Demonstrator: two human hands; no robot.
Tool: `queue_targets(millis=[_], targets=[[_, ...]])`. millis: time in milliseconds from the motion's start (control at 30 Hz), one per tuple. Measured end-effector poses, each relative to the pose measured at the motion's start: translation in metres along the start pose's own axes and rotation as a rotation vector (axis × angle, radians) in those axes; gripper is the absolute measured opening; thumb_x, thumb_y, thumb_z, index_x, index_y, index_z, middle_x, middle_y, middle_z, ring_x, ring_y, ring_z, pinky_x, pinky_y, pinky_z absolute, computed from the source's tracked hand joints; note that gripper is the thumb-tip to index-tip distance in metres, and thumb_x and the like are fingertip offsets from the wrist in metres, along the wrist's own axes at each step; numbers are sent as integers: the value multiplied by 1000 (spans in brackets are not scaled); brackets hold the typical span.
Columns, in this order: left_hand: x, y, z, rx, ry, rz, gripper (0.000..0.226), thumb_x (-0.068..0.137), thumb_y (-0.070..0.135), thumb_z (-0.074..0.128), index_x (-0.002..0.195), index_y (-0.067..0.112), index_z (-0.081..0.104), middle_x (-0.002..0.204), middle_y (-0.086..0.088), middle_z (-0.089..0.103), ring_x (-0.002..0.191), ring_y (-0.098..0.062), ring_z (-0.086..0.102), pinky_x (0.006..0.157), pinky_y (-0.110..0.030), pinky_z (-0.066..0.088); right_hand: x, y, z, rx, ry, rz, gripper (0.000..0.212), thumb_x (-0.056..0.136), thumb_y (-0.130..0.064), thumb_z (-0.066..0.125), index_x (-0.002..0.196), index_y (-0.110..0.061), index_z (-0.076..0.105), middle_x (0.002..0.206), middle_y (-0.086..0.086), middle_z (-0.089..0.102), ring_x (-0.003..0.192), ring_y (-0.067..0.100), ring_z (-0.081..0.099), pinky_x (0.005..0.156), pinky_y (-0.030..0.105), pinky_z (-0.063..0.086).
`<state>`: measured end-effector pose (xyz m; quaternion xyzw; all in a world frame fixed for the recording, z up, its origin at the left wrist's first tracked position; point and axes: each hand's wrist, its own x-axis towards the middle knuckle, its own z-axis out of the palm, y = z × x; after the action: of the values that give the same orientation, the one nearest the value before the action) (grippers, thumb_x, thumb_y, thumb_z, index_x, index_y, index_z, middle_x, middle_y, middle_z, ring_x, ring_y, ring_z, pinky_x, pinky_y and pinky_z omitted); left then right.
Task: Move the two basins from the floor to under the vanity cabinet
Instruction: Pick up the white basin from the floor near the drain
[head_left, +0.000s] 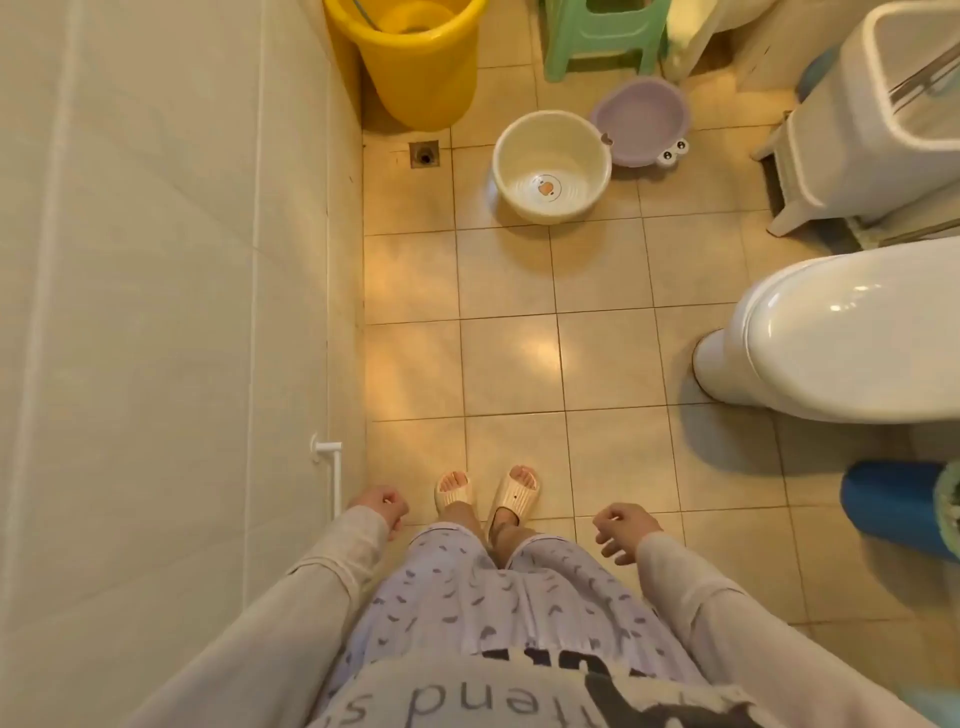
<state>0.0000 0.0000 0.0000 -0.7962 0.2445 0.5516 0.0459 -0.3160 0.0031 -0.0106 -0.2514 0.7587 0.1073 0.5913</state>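
Observation:
Two basins stand on the tiled floor far ahead of me. The cream basin (550, 166) has a small picture on its bottom and is empty. Right behind it, touching its rim, sits the purple basin (641, 120) with a frog-eye handle. My left hand (379, 506) hangs at my side with curled fingers, holding nothing. My right hand (621, 527) hangs on the other side, fingers loosely apart, also holding nothing. Both hands are well short of the basins. No vanity cabinet shows in this view.
A yellow bucket (415, 62) stands in the far left corner by a floor drain (424, 154). A green stool (602, 41) is at the back. A white bin (883, 119) and the toilet (841, 332) line the right side. A blue roll (893, 501) lies lower right. The wall (156, 312) runs along my left.

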Motion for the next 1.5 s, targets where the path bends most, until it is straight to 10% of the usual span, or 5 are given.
queue_targets(millis=[433, 1067, 1500], targets=[[41, 2, -25, -177, 71, -167, 24, 86, -3, 51, 64, 3, 50, 52, -11, 46, 44, -20, 37, 45, -23, 29, 26, -120, -80, -53, 81, -316, 16, 90, -10, 46, 97, -12, 60, 85, 6, 63, 63, 13, 57, 58, 23, 45], [140, 342, -132, -130, -94, 133, 25, 90, 2, 46, 66, 10, 48, 54, -10, 43, 18, -5, 34, 29, -8, 26, 82, -207, -142, 365, 274, 50, 7, 89, -6, 52, 86, -5, 58, 67, 13, 60, 54, 25, 52, 55, 27, 41], [172, 430, -159, -176, -17, 63, 27, 90, 0, 46, 64, 5, 52, 51, -11, 42, 19, -9, 34, 31, -8, 27, 117, -306, -227, 307, 205, 42, 15, 92, -11, 49, 78, -9, 54, 68, 9, 58, 52, 21, 51, 50, 27, 40]])
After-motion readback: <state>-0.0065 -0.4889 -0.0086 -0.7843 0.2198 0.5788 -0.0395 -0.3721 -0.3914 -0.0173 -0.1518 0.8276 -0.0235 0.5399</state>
